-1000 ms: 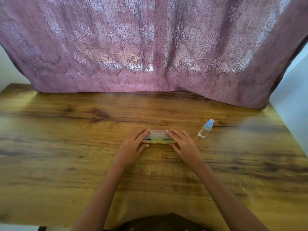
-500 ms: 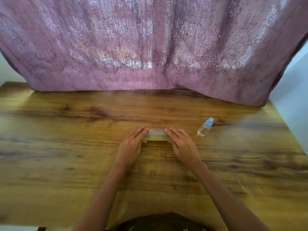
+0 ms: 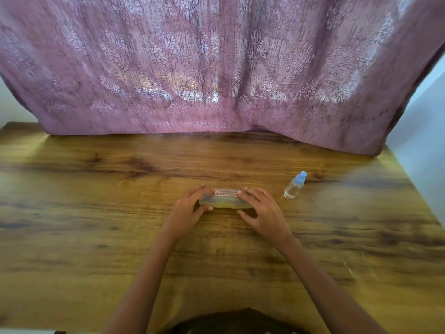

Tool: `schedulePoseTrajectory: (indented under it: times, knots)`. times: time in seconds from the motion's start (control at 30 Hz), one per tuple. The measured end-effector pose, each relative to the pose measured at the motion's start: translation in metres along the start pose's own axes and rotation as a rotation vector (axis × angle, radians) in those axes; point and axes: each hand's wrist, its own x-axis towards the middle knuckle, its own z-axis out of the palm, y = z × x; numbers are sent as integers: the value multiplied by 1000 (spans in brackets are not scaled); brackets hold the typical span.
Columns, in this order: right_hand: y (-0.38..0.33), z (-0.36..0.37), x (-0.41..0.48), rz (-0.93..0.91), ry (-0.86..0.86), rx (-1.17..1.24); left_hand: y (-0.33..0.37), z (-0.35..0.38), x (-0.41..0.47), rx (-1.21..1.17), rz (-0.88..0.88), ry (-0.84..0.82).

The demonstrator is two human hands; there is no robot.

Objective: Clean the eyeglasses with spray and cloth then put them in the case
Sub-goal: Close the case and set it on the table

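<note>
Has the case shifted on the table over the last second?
No. The case sits the same gap left of the spray bottle as before, left hand and right hand holding its ends.

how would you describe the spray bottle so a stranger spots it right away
On the wooden table before the pink curtain, look just right of the case held by the left hand and right hand. The bottle sits there alone: small, clear, with a light blue cap, unlike the flat, long case.
</note>
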Motion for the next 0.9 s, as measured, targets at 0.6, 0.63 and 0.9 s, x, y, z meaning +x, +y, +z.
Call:
schedulePoseTrajectory:
  times: [0.6, 0.63, 0.9]
  knots:
    - [13, -19, 48, 146, -200, 94, 11, -7, 40, 21, 46, 17]
    - [15, -21, 54, 149, -204, 94, 12, -9, 46, 36, 44, 19]
    - [23, -23, 94, 186, -229, 8, 4, -10, 87, 66, 12, 1]
